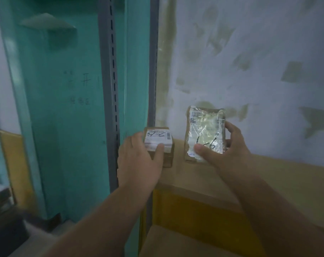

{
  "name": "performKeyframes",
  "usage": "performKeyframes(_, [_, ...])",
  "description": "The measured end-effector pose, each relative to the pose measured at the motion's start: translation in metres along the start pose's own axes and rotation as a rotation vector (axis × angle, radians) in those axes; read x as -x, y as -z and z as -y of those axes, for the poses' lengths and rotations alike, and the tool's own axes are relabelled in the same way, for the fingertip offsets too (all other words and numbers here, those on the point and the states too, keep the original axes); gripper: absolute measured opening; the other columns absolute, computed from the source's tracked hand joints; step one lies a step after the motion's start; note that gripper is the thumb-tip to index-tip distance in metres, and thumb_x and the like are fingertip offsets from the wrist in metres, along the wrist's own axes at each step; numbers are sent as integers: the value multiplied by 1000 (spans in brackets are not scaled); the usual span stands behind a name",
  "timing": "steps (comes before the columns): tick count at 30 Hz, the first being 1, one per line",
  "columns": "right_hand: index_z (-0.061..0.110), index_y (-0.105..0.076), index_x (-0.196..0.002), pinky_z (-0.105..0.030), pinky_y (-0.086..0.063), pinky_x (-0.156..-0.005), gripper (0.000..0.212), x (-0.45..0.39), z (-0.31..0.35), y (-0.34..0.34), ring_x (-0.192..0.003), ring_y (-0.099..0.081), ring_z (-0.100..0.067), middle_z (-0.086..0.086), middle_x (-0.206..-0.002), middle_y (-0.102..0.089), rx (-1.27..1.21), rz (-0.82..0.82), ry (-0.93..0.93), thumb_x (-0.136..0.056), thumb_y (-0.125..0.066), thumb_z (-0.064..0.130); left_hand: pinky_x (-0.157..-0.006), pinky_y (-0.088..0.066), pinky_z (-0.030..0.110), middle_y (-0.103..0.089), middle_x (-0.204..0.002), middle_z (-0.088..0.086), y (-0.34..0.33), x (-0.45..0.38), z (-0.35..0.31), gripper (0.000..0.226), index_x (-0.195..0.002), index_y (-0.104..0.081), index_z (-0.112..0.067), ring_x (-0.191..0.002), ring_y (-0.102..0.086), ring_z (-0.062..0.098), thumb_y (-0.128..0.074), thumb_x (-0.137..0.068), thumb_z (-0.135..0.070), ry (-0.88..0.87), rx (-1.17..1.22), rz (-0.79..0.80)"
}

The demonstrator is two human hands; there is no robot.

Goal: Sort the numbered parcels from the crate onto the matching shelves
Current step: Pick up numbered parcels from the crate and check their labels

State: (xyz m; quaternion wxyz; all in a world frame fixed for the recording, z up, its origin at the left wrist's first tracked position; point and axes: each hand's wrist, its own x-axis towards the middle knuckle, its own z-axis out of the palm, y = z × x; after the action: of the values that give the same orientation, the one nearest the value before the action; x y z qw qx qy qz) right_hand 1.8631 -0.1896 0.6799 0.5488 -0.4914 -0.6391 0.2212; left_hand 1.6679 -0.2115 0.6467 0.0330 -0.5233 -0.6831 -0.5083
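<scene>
My left hand grips a small brown cardboard parcel with a white label and handwritten digits on top. In my right hand I hold a flat brown parcel wrapped in shiny clear tape, upright, with "1-6" written in black on its front. Both parcels are held at chest height just above the tan shelf board, side by side and apart. The crate is not in view.
A grey slotted shelf upright stands left of my hands, with a teal door behind it. A stained white wall backs the shelf. A yellow shelf beam runs below, over a lower board.
</scene>
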Motion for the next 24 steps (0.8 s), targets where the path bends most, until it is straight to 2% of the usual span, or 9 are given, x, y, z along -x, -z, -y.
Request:
performKeyframes(2, [42, -36, -142, -20, -48, -66, 92, -1, -1, 1, -92, -66, -6, 14, -104, -65, 23, 29, -7, -67, -88, 47, -99, -32, 31, -50, -128, 0, 4, 15, 3, 53, -134, -45, -21, -121, -42, 17, -56, -90, -49, -148, -41, -7])
performKeyframes(5, [36, -35, -146, -18, -45, -66, 97, 0, 0, 3, -97, -65, -9, 10, -114, -64, 108, 80, -26, -66, -88, 51, -96, -31, 29, -53, -123, -2, 7, 29, 14, 49, -130, -47, -22, -117, -46, 15, -57, -89, -48, -282, -69, 25])
performKeyframes(9, [28, -36, -145, -19, -39, -62, 94, -4, 3, -5, -94, -56, -10, 7, -119, -58, 260, 119, -108, -70, -85, 52, -95, -34, 30, -53, -125, -5, 18, 33, 29, 51, -128, -47, -25, -117, -46, 14, -44, -88, -55, -407, -89, 93])
performKeyframes(12, [24, -39, -141, -33, -48, -79, 93, -7, 5, -19, -106, -58, -18, 3, -131, -58, 387, 108, -183, -67, -85, 57, -96, -39, 35, -54, -124, -5, 26, 30, 41, 53, -128, -50, -24, -116, -45, 12, -43, -88, -57, -445, -56, 127])
performKeyframes(14, [22, -42, -136, -38, -52, -87, 90, -7, 5, -27, -108, -61, -21, 2, -127, -60, 441, 84, -236, -67, -84, 60, -96, -42, 39, -54, -124, -5, 30, 26, 48, 52, -128, -50, -24, -116, -46, 13, -45, -87, -56, -470, -39, 164])
performKeyframes(19, [15, -60, -117, -40, -55, -83, 76, 0, 8, -34, -97, -64, -26, -5, -106, -67, 675, 26, -302, -72, -64, 77, -97, -40, 38, -51, -125, -8, 33, 25, 56, 52, -129, -47, -28, -118, -45, 12, -42, -87, -58, -543, -5, 258])
performKeyframes(21, [13, -62, -116, -39, -54, -84, 74, 5, 9, -33, -98, -63, -28, -10, -109, -66, 769, -5, -293, -79, -57, 76, -95, -38, 35, -49, -125, -11, 32, 27, 58, 51, -129, -46, -30, -117, -43, 9, -42, -87, -59, -558, 8, 298])
performKeyframes(24, [13, -56, -130, -40, -51, -90, 74, 12, 13, -29, -111, -59, -30, -12, -124, -57, 827, -40, -273, -84, -54, 72, -92, -31, 30, -51, -123, -11, 32, 33, 60, 51, -128, -49, -29, -114, -43, 7, -42, -87, -60, -573, 7, 321])
